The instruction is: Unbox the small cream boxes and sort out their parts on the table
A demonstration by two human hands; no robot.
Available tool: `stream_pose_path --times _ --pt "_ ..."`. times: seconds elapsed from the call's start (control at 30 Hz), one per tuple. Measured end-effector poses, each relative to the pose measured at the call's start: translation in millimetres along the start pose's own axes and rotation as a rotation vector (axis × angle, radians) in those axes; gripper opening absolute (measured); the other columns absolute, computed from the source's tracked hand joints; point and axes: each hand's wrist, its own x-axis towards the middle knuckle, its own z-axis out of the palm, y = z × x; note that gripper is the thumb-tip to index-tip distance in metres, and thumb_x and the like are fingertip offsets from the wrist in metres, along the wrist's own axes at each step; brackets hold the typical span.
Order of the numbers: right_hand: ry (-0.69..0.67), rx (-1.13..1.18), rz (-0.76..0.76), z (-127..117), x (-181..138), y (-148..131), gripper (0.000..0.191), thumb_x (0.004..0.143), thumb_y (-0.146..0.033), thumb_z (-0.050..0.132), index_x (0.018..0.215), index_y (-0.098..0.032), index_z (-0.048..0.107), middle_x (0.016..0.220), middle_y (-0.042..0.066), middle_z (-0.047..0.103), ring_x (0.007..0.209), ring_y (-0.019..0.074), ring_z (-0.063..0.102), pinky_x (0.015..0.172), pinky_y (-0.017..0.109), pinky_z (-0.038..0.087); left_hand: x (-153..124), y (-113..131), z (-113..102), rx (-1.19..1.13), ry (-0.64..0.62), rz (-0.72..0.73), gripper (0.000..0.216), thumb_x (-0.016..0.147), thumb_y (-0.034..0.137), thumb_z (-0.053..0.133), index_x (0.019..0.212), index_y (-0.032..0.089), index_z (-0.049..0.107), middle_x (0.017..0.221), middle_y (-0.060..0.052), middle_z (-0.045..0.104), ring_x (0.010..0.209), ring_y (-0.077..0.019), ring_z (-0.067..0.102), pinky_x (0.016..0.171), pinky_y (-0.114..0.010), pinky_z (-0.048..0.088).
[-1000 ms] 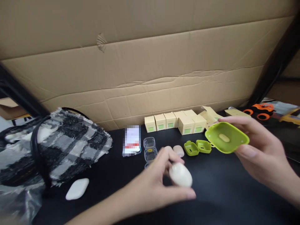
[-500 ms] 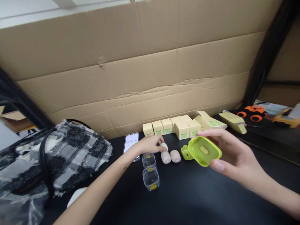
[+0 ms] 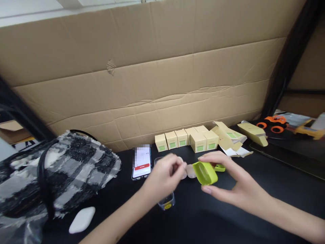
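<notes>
The right hand (image 3: pixel 245 189) pinches a green case (image 3: pixel 205 173); the left hand (image 3: pixel 166 174), fingertips together, contents unclear, partly hides clear containers (image 3: pixel 167 204). Boxes (image 3: pixel 198 141) line the tabletop's (image 3: pixel 203 220) back edge.

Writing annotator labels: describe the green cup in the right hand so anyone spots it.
Find the big cardboard panel, then the small cream boxes at its foot. Nearer the camera, over the black table, the right hand holds the green cup. Another green piece shows behind; this one is held, its hollow in view.
</notes>
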Motion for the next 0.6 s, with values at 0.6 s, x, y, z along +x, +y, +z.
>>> stream_pose_path --times 0.6 --pt "-0.241 0.806 0.553 18 -4 -3 0.016 0.080 -0.027 0.069 0.073 -0.016 0.060 0.068 -0.001 0.065 0.060 0.0070 0.059 0.060 0.020 0.049 -40 12 18 -0.774 -0.103 -0.264 0.018 0.073 0.028 0.072 0.083 0.015 0.065 0.078 -0.003 0.066 0.076 -0.0191 0.060 0.073 -0.031 0.046"
